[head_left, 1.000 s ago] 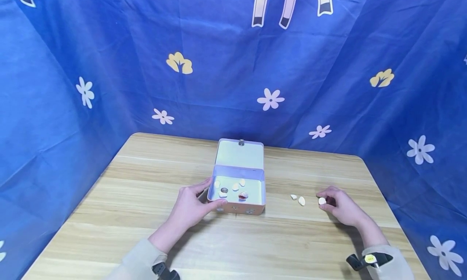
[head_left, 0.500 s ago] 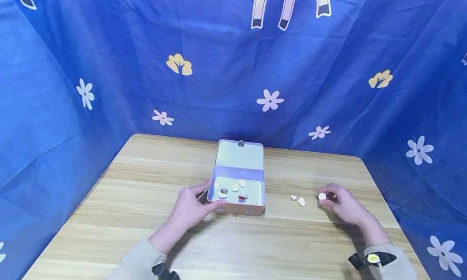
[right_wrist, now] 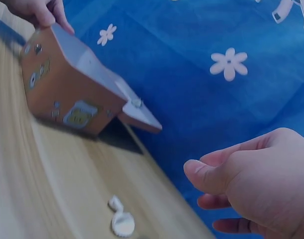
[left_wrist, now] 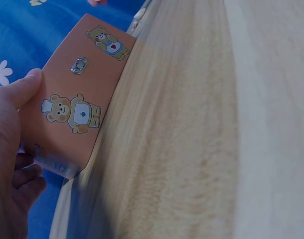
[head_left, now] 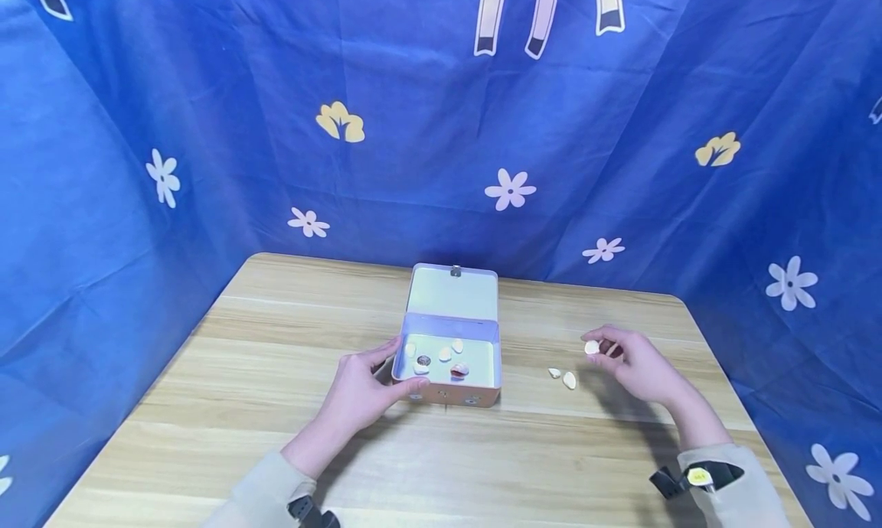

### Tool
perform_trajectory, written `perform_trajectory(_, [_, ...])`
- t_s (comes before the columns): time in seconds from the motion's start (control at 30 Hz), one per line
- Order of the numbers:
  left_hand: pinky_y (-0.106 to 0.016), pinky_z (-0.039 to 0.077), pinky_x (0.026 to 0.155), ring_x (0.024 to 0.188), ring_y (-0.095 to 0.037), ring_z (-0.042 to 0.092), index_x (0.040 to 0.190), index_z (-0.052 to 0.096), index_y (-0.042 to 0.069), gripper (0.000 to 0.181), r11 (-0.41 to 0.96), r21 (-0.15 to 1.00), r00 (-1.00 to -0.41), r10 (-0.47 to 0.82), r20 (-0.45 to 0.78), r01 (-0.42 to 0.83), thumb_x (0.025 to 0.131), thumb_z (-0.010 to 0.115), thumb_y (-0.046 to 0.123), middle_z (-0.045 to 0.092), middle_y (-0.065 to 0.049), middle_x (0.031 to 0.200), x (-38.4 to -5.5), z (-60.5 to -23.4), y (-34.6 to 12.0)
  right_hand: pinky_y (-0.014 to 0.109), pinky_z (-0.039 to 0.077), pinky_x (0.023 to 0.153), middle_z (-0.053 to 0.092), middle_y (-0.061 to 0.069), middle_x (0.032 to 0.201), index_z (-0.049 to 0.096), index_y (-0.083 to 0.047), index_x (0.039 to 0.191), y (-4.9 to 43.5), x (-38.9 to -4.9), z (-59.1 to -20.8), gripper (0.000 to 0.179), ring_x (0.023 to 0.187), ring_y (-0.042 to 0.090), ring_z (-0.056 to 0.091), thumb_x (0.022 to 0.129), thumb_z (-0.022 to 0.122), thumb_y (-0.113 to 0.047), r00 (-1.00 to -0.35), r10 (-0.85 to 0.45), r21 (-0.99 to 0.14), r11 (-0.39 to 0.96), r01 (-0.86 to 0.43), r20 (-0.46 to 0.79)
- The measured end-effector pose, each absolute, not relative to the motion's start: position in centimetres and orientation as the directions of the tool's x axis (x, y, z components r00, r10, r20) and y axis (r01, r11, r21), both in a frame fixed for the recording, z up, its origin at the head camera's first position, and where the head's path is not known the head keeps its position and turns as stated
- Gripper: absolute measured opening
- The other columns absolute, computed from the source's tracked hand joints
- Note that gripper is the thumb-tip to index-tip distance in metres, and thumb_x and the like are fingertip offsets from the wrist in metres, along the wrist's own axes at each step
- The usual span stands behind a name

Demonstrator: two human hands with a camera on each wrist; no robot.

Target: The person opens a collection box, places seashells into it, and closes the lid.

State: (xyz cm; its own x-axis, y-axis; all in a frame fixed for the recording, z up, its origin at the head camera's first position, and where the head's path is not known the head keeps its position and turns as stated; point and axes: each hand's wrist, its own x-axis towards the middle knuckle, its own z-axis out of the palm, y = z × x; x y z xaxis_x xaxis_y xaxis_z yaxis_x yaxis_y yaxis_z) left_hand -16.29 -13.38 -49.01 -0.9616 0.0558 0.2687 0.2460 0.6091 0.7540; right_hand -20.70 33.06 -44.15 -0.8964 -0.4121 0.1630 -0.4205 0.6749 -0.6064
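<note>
Between thumb and fingers of my right hand is a small white shell, held above the table. It is hidden by the hand in the right wrist view. My left hand grips the left front corner of an open orange tin box, thumb on the front wall. Bear pictures and a metal clasp show on the box in the left wrist view. Inside lie several pale shells, a dark round patterned one and a reddish-brown one. A small shell and an oval shell lie right of the box.
The tin's hinged lid leans back behind it, toward the table's far edge. A wooden table spreads under everything. Blue printed cloth encloses its back and sides.
My right hand has lifted the white shell from the table and moved it up and to the left. The left hand and the tin box have stayed in place.
</note>
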Motion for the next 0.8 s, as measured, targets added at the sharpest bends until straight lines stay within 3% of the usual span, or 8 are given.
perform_trajectory(0.07, [-0.042,0.054,0.092,0.071,-0.018,0.063,0.142,0.067,0.009,0.098,0.614,0.753,-0.965,0.054,0.258,0.236,0.068,0.09,0.07,0.066,-0.007,0.139,-16.3,-49.0,-13.4,0.032,0.056,0.074,0.064,-0.005,0.089,0.074,-0.007,0.124,32.4,-20.9,-43.5,0.027,0.082,0.015,0.062,0.097,0.077,-0.005,-0.888,-0.426,-0.599,0.67,-0.438,0.172])
perform_trajectory(0.17, [-0.042,0.054,0.093,0.075,-0.019,0.065,0.142,0.066,0.01,0.099,0.617,0.753,-0.967,0.052,0.249,0.227,0.068,0.089,0.071,0.065,-0.005,0.14,-16.2,-48.9,-13.5,0.033,0.056,0.076,0.065,-0.007,0.09,0.074,-0.009,0.123,31.4,-21.3,-42.8,0.026,0.084,0.014,0.062,0.098,0.077,-0.008,-0.876,-0.445,-0.586,0.665,-0.464,0.188])
perform_trajectory(0.3, [-0.045,0.054,0.1,0.109,-0.025,0.07,0.142,0.067,0.009,0.098,0.616,0.751,-0.964,0.058,0.259,0.238,0.069,0.089,0.071,0.065,-0.003,0.14,-16.2,-49.0,-13.5,0.034,0.056,0.078,0.066,-0.009,0.091,0.075,-0.01,0.122,30.2,-21.8,-42.0,0.025,0.086,0.013,0.062,0.097,0.078,-0.01,-0.864,-0.461,-0.575,0.659,-0.485,0.202])
perform_trajectory(0.43, [-0.051,0.049,0.108,0.127,-0.032,0.065,0.141,0.067,0.007,0.097,0.607,0.754,-0.961,0.062,0.271,0.252,0.07,0.09,0.069,0.065,-0.004,0.14,-16.2,-49.0,-13.5,0.035,0.056,0.078,0.067,-0.01,0.091,0.076,-0.01,0.121,29.0,-22.1,-41.4,0.025,0.086,0.013,0.063,0.096,0.079,-0.009,-0.85,-0.481,-0.571,0.643,-0.51,0.216])
perform_trajectory(0.8, [-0.044,0.055,0.096,0.105,-0.022,0.07,0.14,0.067,0.006,0.095,0.591,0.76,-0.955,0.062,0.291,0.27,0.07,0.092,0.065,0.066,-0.006,0.138,-16.3,-49.1,-13.5,0.04,0.057,0.079,0.072,-0.007,0.101,0.076,-0.009,0.12,25.5,-23.1,-40.8,0.025,0.088,0.013,0.065,0.096,0.08,-0.011,-0.788,-0.546,-0.578,0.558,-0.595,0.285])
